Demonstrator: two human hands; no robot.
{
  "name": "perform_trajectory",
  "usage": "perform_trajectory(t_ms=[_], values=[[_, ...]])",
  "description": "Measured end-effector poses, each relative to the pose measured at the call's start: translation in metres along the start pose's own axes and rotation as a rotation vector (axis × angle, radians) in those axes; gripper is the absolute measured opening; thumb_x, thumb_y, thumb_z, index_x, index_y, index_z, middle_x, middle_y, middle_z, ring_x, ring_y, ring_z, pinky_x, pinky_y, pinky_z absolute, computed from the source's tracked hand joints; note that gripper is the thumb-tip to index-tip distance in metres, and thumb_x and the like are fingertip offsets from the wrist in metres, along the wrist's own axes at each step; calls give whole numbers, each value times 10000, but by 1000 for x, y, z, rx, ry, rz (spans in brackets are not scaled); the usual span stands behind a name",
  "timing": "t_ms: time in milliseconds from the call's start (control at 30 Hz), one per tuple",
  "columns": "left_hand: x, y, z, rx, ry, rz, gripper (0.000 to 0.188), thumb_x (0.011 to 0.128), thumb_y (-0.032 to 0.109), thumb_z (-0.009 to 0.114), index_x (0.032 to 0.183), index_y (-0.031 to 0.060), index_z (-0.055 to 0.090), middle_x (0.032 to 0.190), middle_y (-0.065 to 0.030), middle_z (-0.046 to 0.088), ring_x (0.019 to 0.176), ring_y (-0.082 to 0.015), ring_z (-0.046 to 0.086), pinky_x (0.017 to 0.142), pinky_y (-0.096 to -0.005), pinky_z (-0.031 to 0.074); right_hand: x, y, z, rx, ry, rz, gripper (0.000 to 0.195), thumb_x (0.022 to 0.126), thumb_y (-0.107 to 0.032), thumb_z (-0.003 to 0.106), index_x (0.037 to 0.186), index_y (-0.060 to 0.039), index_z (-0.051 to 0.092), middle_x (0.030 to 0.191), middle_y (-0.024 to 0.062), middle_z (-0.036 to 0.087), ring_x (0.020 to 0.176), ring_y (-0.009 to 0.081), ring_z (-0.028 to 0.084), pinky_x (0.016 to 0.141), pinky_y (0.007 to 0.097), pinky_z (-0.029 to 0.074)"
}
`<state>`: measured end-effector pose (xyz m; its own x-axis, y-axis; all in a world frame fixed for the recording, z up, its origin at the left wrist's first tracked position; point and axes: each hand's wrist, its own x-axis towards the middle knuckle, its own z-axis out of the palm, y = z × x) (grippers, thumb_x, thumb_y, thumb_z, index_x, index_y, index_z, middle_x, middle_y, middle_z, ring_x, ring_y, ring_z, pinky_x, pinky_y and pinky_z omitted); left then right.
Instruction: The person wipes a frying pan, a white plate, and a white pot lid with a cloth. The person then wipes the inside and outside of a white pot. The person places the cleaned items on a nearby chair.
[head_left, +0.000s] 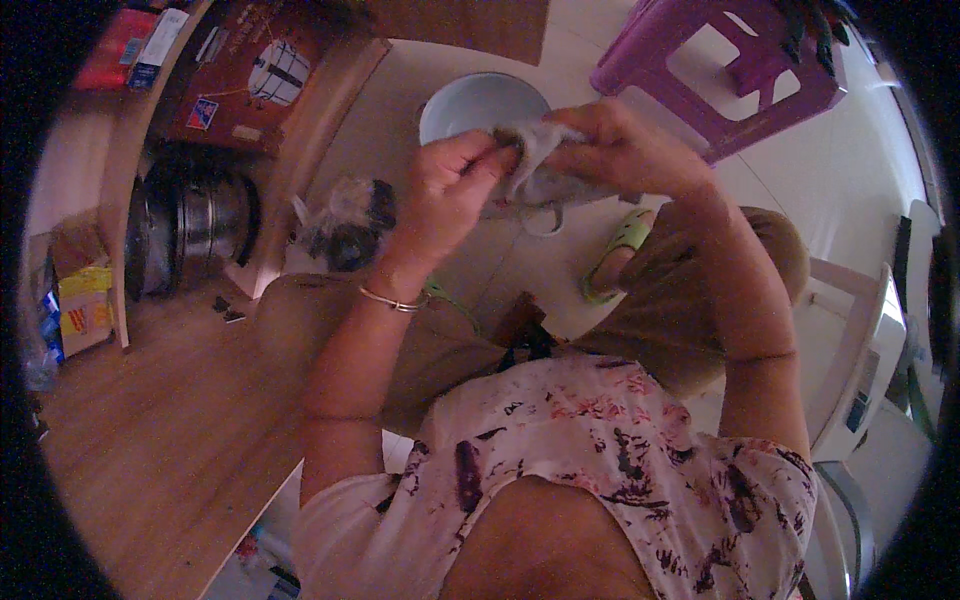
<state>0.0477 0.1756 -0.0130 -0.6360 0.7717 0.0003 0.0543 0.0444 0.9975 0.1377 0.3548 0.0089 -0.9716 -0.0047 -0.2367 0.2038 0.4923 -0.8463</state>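
My left hand (461, 184) and my right hand (630, 146) are raised in front of me, pinching a pale, crumpled cloth (534, 154) between them. The left fingers grip its near-left side and the right fingers its right side. Past the hands, a white round basin (480, 97) shows its inside; the cloth and hands hide its near part. Below the cloth a pale curved loop (555, 220) is visible, and I cannot tell what it belongs to.
A purple plastic stool (637, 52) stands beyond my right hand. On the left are a wooden shelf unit with a dark metal pot (206, 217), a red printed box (240, 75) and a clear plastic bag (341, 217). A green sandal (630, 234) is on my foot.
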Motion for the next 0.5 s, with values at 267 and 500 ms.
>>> perform_trajectory(t_ms=[267, 500], values=[[16, 2, -48, -580, 287, 38, 162, 781, 187, 577, 844, 39, 589, 820, -2, 575, 782, -95, 505, 723, -236, 389, -29, 48, -39, 649, 235, -100, 256, 841, -255, 482, 954, -41, 567, 855, 3, 597, 811, 108, 542, 744, 264, 427], [25, -12, -62, -405, 210, 37, 243, 824, 232, 493, 926, 24, 564, 887, -12, 559, 827, -90, 482, 737, -238, 376, -20, 20, -36, 764, 432, -105, 284, 815, -298, 508, 904, -34, 565, 810, 9, 594, 756, 110, 555, 705, 251, 434]])
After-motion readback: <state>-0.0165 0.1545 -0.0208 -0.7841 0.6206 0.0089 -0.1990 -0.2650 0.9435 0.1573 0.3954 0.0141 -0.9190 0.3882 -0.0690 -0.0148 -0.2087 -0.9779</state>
